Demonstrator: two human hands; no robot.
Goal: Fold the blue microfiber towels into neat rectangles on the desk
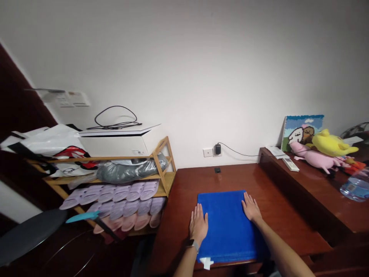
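A blue cloth (227, 227), folded into a rough square with layered edges, lies flat on the reddish-brown wooden table (196, 179). A white tag (206, 263) sticks out from its near left corner. My left hand (198, 224) rests palm down along the cloth's left edge, fingers stretched forward; a watch is on that wrist. At the right edge, toward the far corner, my right hand (251, 207) lies flat with its fingers extended. Neither hand grips anything.
On the left stands a wooden rack (165, 173) with several rows of slippers (129, 192) and a white box (115, 144) on top. A raised ledge at right bears plush toys (313, 156), a remote (290, 164) and a plastic bottle (356, 187). A black plug (218, 149) sits in the wall.
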